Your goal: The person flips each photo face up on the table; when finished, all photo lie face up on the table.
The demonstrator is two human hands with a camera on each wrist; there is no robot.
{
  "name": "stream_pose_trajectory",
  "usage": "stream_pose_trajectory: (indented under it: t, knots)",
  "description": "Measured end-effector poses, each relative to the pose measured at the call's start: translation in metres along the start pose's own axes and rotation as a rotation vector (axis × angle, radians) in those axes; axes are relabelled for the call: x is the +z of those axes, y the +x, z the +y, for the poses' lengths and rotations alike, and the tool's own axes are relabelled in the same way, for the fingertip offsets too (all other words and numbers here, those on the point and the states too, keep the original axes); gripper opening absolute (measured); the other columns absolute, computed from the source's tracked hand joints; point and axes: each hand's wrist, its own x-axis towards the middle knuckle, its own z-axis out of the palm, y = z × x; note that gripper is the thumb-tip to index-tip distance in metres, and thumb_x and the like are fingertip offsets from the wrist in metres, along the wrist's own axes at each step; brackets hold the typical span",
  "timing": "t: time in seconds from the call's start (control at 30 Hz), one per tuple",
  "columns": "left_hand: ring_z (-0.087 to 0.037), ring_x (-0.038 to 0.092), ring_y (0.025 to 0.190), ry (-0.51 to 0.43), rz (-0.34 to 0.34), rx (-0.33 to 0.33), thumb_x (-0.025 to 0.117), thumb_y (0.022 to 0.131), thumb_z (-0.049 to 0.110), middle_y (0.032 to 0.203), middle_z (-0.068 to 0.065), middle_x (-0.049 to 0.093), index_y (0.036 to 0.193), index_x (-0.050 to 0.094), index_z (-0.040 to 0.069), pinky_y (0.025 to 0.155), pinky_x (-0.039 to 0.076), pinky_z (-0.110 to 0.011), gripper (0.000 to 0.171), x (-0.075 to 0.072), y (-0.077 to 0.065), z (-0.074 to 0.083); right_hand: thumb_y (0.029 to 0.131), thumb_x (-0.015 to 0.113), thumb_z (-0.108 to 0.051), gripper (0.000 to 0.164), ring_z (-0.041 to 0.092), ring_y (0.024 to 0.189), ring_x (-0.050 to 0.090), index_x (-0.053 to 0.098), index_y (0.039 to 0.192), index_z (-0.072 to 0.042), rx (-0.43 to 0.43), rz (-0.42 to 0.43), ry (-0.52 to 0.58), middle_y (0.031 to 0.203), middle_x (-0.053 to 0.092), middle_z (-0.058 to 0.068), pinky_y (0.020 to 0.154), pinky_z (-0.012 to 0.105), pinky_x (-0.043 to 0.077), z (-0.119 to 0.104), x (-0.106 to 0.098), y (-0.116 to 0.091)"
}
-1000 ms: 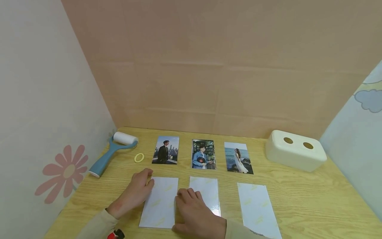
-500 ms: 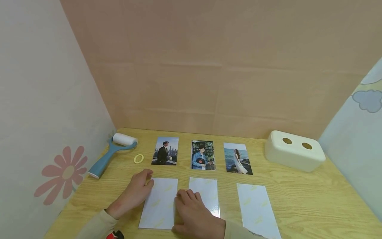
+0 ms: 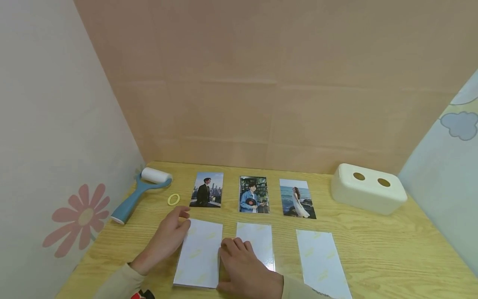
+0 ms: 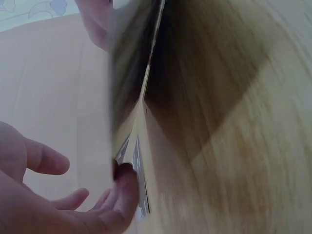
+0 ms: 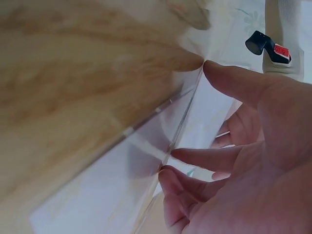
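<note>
Now we're watching two hands working at the left panel [image 3: 199, 253], a white sheet that's lying nearer the person and to the left of the middle photo [image 3: 254, 194]. The left hand [image 3: 169, 234] is staying loose, fingers spread, its thumb touching the panel's far left corner; whether anything is hooking underneath, we can't tell. Opposite, the right hand [image 3: 242, 263] is arching open, thumb and fingertips resting along the right edge, with no pinch that we're seeing. From the left wrist, the panel seems to be tilting off the table [image 3: 392, 245] on one side!

As for progress, we're judging this early: only that one panel is being handled. The middle panel [image 3: 257, 237] is lying just in front of the middle photo, partly hidden by the right hand, and the right panel [image 3: 322, 261] is lying in front and to the right of it. The left photo [image 3: 206, 189] and right photo [image 3: 297, 198] are flanking the middle photo, and no photo is touching a panel, so any pairing is remaining undone. Far left of the middle photo, the blue-handled roller [image 3: 134, 195] is lying untouched
</note>
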Motion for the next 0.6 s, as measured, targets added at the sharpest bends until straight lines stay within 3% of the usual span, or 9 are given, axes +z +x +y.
stream_pose_trajectory:
  t: [0.2, 0.33, 0.47, 0.6]
  knots:
    - [-0.031, 0.062, 0.104, -0.118, 0.002, -0.038, 0.049, 0.104, 0.013, 0.133, -0.024, 0.053, 0.150, 0.031, -0.003, 0.081, 0.051, -0.043, 0.051, 0.003, -0.002, 0.003, 0.090, 0.074, -0.049, 0.058, 0.014, 0.121, 0.046, 0.059, 0.136, -0.016, 0.021, -0.041, 0.107, 0.139, 0.049, -0.005, 0.098, 0.040, 0.041, 0.003, -0.004, 0.001]
    - [-0.026, 0.060, 0.090, -0.283, -0.004, -0.081, 0.043, 0.109, 0.018, 0.131, -0.025, 0.052, 0.153, 0.020, 0.002, 0.072, 0.052, -0.037, 0.052, 0.006, -0.005, 0.006, 0.096, 0.067, -0.045, 0.054, 0.012, 0.125, 0.048, 0.056, 0.140, -0.015, 0.042, -0.044, 0.222, 0.138, 0.053, -0.007, 0.102, 0.041, 0.040, 0.005, -0.006, 0.002]
    - [-0.027, 0.065, 0.089, -0.493, -0.027, -0.114, 0.035, 0.112, 0.027, 0.127, -0.026, 0.052, 0.154, 0.017, 0.004, 0.072, 0.057, -0.039, 0.051, 0.012, -0.009, 0.010, 0.105, 0.051, -0.048, 0.051, 0.011, 0.127, 0.049, 0.055, 0.140, -0.012, 0.035, -0.010, 0.403, 0.138, 0.055, -0.006, 0.105, 0.044, 0.040, 0.006, -0.010, 0.002]
    - [-0.031, 0.069, 0.095, -0.558, -0.060, -0.127, 0.030, 0.112, 0.040, 0.127, -0.029, 0.052, 0.153, 0.018, 0.001, 0.073, 0.059, -0.043, 0.058, 0.017, -0.013, 0.012, 0.109, 0.034, -0.050, 0.058, 0.011, 0.133, 0.047, 0.051, 0.145, -0.009, 0.036, -0.012, 0.586, 0.144, 0.053, -0.004, 0.110, 0.045, 0.039, 0.007, -0.016, 0.004]
